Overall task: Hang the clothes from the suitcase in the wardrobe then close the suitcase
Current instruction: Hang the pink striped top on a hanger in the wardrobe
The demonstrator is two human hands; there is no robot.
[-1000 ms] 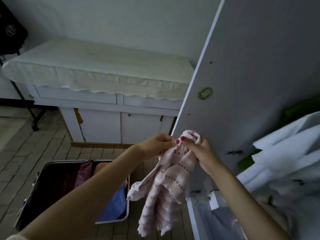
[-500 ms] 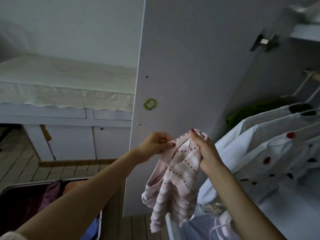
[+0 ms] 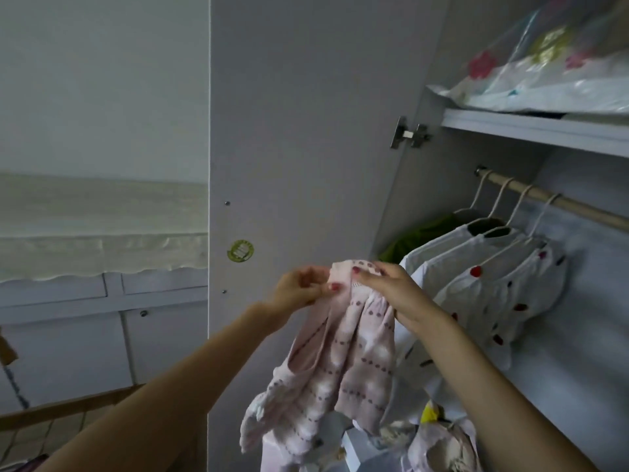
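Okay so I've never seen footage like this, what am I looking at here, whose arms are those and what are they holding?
There is no machine: a person wears a camera on the head, looking forward and down, so the arms are their own. The left hand and right hand both pinch the top edge of a pink patterned garment, which hangs below them. Behind it is the open wardrobe door. To the right, inside the wardrobe, white clothes hang on hangers from a wooden rail, under a shelf holding a plastic-wrapped bundle.

shelf (image 3: 531,129): plastic-wrapped bedding (image 3: 544,80) on top | rail (image 3: 551,202): white shirts (image 3: 476,267) on hangers
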